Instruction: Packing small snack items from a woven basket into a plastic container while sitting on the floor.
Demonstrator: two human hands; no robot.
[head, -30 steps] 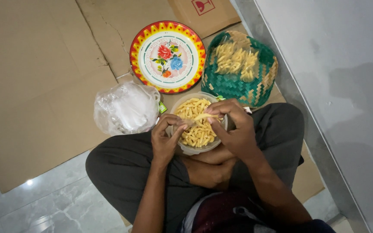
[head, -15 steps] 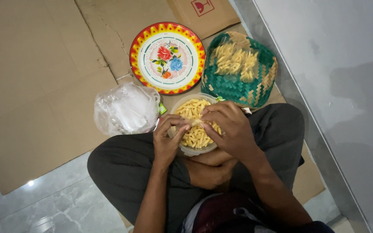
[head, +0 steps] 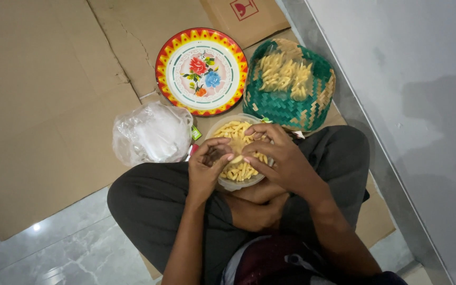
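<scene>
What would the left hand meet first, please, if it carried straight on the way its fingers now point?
The left hand points right, across the bowl. It would probably meet the right hand first, whose fingertips nearly touch its own over the yellow snack sticks. Depth is unclear.

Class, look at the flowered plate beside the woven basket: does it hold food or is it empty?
Empty. The flowered plate shows its whole painted face; the yellow pieces lie only in the woven basket.

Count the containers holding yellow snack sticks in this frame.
2. The clear bowl sits in the person's lap under both hands; the green woven basket lies on the cardboard beyond it. None seem hidden.
</scene>
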